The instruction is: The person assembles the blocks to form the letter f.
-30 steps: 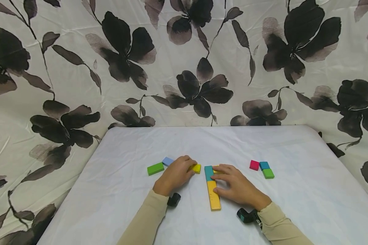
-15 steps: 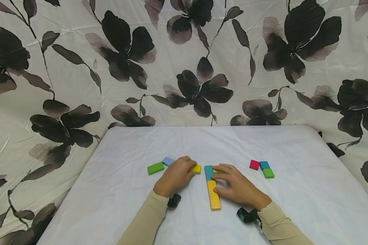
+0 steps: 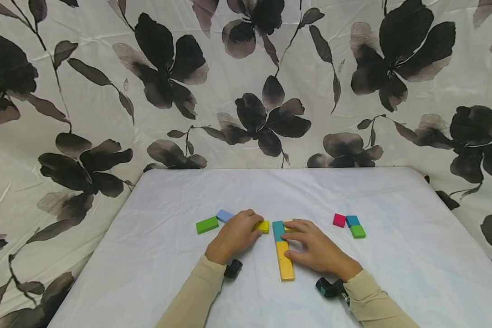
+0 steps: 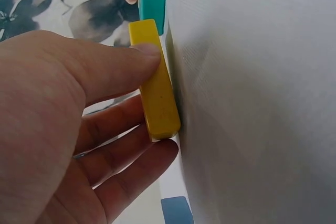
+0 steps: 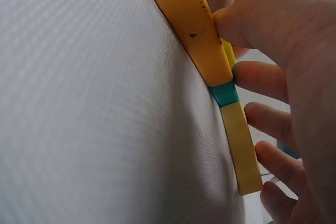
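Note:
My left hand (image 3: 233, 234) pinches a small yellow block (image 4: 155, 90) between thumb and fingers, low over the white table. Just right of that block stands a teal block (image 3: 278, 231), end to end with a long orange-yellow block (image 3: 285, 264) that points toward me. A pale yellow block (image 5: 241, 148) lies against the teal one, partly hidden in the head view by my right hand (image 3: 317, 248). The right thumb touches the side of the long block. Its other fingers, spread and slightly bent, rest along the teal and pale yellow blocks.
Left of my hands lie a green block (image 3: 207, 225) and a light blue block (image 3: 224, 215). Over on the right, a red block (image 3: 339, 220), a blue block (image 3: 352, 221) and a smaller green block (image 3: 358, 231) sit close together. Behind the table (image 3: 168, 196) hangs a floral cloth (image 3: 229, 77).

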`<action>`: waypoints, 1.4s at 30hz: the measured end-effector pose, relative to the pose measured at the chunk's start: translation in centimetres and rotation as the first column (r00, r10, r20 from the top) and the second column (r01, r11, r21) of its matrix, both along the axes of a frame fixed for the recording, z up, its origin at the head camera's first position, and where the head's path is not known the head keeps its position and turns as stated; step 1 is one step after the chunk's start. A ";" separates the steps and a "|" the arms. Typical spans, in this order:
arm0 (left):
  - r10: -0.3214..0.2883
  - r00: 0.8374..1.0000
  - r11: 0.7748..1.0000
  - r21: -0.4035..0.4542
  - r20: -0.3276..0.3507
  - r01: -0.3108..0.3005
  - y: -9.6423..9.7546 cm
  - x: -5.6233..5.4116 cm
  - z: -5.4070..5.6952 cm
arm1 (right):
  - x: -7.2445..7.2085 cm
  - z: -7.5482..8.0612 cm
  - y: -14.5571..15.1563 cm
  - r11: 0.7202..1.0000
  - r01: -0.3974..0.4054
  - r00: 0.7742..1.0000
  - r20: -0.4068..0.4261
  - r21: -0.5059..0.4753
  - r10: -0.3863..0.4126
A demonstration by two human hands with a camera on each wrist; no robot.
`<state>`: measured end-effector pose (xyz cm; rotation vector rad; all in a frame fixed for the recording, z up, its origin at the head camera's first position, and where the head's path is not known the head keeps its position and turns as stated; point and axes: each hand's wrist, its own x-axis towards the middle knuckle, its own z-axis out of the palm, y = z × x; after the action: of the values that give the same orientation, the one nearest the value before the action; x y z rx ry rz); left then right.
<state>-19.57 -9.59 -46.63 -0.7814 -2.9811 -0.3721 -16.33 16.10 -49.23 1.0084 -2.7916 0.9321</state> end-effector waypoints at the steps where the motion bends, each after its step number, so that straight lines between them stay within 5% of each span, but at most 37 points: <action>1: -0.001 1.000 1.000 -0.001 -0.001 0.001 0.0 0.0 0.0 | 0.0 0.0 0.0 1.000 0.001 1.000 -0.001 0.000 -0.001; 42: -0.003 1.000 1.000 0.015 -0.026 0.003 1.2 0.5 0.3 | 0.0 0.2 0.1 1.000 0.016 1.000 0.019 0.023 -0.017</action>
<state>-19.03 -8.41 -46.30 -0.7836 -2.9500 -0.3812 -16.32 16.19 -49.07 0.9829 -2.8284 0.9146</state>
